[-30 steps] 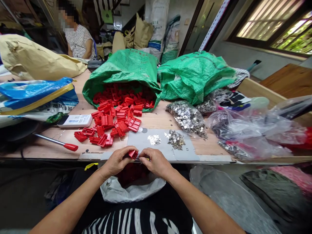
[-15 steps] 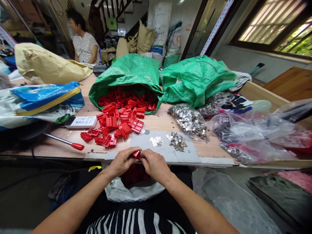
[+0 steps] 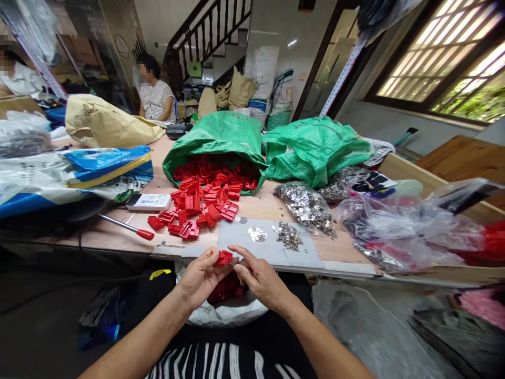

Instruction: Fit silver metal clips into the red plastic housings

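My left hand [image 3: 202,276] pinches a small red plastic part [image 3: 224,258] between thumb and fingers, just off the table's front edge. Close against its right side is my right hand [image 3: 258,279], index finger stretched toward the part and thumb bent under it. Something small and greyish may sit at those right fingertips, too small to name. Below both hands an open white sack [image 3: 221,316] on the lap holds more red pieces. Beyond them lie a loose heap of red plastic parts [image 3: 189,205] and two piles of small metal pieces, one bright [image 3: 258,234], one darker [image 3: 290,237].
A green woven sack [image 3: 221,129] spills red parts onto the table. Right of it are another green sack [image 3: 315,145] and a clear bag of metal pieces [image 3: 305,205]. A red-tipped lever [image 3: 145,234] juts in at left. Two people sit at the back left.
The view has tilted up and shifted left. My left hand has turned palm-up, showing more of the red part, and my right index finger has straightened.
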`<state>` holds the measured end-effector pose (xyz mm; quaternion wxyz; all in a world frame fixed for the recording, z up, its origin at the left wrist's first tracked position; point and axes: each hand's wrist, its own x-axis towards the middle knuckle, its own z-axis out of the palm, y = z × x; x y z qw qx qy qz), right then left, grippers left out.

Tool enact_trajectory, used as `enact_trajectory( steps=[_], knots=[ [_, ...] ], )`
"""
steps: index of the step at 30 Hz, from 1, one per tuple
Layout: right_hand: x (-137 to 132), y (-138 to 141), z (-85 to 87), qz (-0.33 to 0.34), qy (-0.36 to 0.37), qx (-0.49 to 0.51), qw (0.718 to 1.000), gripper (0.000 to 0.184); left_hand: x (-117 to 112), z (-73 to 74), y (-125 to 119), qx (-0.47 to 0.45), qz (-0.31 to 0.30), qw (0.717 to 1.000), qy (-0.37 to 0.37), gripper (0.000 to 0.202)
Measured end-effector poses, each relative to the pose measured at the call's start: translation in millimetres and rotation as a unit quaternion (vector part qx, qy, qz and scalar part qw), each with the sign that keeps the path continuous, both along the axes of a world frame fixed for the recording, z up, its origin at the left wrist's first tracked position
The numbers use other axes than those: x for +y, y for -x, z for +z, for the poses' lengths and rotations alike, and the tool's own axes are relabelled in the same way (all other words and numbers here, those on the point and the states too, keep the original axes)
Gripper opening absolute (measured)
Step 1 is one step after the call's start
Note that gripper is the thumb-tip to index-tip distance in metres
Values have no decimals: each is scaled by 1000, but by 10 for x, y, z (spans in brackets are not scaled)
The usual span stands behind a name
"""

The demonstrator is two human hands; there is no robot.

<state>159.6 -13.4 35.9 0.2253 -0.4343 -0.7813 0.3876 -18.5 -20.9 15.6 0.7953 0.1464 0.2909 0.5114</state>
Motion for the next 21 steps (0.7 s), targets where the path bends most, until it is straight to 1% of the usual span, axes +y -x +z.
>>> enact_trajectory(
  steps=[2,6,10,14,16,19,21],
  knots=[
    [-13,35,49,2,-9,-4,1000,37,-23,12,-21,-22,11,999,27,4],
    [-9,56,114,-6,-29,-20,999,32,-53,24,-58,-57,25,996,56,14],
    [-1,48,141,-1,-42,-36,998,32,-63,48,-73,-66,30,994,79,19],
    [5,66,108,-15,-70,-35,997,32,-66,50,-83,-83,33,992,87,20],
    [13,86,77,-32,-76,-17,996,30,-68,41,-92,-84,36,993,81,17],
    [31,113,40,-53,-58,28,997,34,-69,23,-107,-76,36,993,81,13],
    [40,121,26,-54,-37,49,997,36,-68,2,-111,-75,35,992,91,12]
  ],
)
